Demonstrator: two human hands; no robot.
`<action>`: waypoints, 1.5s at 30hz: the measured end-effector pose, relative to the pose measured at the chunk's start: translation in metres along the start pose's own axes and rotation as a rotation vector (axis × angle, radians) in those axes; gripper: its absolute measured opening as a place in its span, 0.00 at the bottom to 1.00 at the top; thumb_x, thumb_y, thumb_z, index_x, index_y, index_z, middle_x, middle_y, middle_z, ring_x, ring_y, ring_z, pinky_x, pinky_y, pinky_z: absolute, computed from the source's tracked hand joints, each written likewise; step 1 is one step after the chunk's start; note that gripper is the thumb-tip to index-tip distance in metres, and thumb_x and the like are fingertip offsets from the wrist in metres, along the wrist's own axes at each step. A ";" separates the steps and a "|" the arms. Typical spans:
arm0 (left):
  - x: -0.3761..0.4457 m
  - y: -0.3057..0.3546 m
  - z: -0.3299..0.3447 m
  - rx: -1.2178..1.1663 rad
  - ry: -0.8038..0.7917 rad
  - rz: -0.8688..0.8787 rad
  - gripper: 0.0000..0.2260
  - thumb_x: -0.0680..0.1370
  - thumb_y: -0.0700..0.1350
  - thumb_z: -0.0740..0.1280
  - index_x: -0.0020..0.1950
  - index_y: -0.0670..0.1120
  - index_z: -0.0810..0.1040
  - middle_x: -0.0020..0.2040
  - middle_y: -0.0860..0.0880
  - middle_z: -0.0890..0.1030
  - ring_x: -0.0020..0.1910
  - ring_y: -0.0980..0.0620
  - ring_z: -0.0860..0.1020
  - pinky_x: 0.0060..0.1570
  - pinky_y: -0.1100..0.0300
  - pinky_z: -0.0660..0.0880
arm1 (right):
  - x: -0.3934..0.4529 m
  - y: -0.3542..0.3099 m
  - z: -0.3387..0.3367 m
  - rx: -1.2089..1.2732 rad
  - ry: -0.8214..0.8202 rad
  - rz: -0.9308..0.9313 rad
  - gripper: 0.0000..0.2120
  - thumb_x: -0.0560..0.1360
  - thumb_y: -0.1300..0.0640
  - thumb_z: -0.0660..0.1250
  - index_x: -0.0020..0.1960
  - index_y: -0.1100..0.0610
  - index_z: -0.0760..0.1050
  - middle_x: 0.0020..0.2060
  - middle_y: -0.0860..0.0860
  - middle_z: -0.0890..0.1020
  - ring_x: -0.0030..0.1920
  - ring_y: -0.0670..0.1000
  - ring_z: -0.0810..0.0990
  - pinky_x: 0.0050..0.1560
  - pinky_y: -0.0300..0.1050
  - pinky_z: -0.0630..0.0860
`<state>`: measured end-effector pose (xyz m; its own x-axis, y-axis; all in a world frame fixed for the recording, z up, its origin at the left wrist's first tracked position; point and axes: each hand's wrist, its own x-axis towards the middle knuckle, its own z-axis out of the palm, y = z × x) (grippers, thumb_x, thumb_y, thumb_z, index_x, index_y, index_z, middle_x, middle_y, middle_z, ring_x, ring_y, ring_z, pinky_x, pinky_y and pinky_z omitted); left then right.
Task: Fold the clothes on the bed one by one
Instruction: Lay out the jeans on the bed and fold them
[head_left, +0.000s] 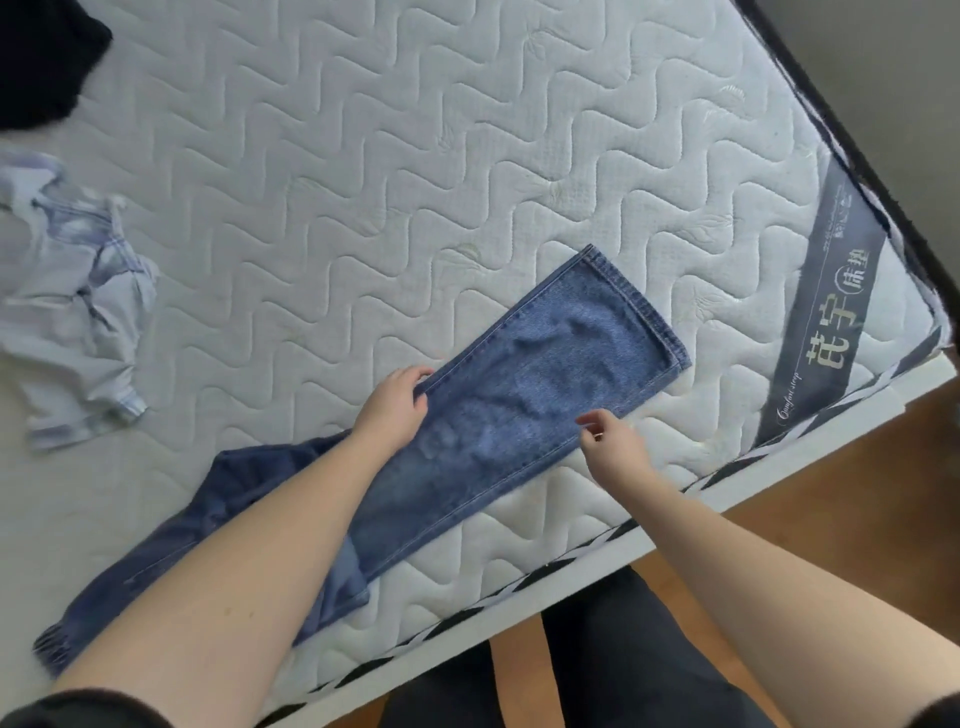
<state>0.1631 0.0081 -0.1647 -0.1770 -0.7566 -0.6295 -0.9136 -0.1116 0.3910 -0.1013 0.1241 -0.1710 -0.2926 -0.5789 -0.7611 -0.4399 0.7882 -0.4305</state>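
- Item in hand: blue jeans (524, 395), laid leg over leg on the quilted mattress (363, 171) close to its near edge; hems point away from you, waistband end lies back under your left forearm.
- Left hand (395, 405): your fingers curl over the far long edge of the legs and grasp the denim there, thumb side toward the hems.
- Right hand (613, 441): released, fingers loosely spread, poised at the near long edge opposite your left grip; whether it touches the cloth cannot be told.
- Step, as judged: you are squaring and smoothing the stacked legs before the first cross-fold; no cross-fold shows yet.
- Next move, as judged: take the near edge with your right hand level with your left grip, or shift both grips out to the hems, then carry the hems back toward the waistband, keeping both layers aligned.
- Awaiting: crumpled light blue shirt (78, 301), well beyond your left grip; dark garment (41, 62), farther beyond it at the mattress corner.
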 end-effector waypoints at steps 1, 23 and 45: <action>-0.011 -0.022 -0.001 0.017 0.012 -0.021 0.19 0.78 0.39 0.63 0.69 0.47 0.73 0.65 0.45 0.75 0.62 0.46 0.75 0.61 0.56 0.70 | -0.005 -0.004 0.015 -0.014 -0.039 -0.021 0.13 0.79 0.59 0.59 0.62 0.55 0.76 0.52 0.52 0.81 0.45 0.50 0.76 0.43 0.41 0.70; -0.056 -0.168 0.002 0.516 0.177 -0.146 0.09 0.78 0.51 0.64 0.56 0.52 0.77 0.58 0.48 0.73 0.60 0.46 0.68 0.63 0.50 0.62 | -0.009 -0.126 0.188 0.124 -0.260 -0.007 0.20 0.79 0.54 0.62 0.71 0.50 0.68 0.63 0.48 0.77 0.55 0.51 0.77 0.50 0.45 0.73; -0.052 -0.204 -0.046 -0.036 0.329 -0.142 0.08 0.80 0.46 0.62 0.57 0.46 0.76 0.56 0.46 0.77 0.56 0.44 0.75 0.55 0.49 0.72 | -0.028 -0.134 0.200 -0.275 -0.232 -0.295 0.29 0.80 0.54 0.61 0.78 0.50 0.56 0.77 0.46 0.54 0.73 0.52 0.64 0.62 0.51 0.73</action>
<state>0.3757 0.0408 -0.1813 0.0833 -0.8984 -0.4312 -0.9062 -0.2483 0.3423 0.1358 0.0765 -0.1895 0.0634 -0.6834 -0.7273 -0.6938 0.4936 -0.5243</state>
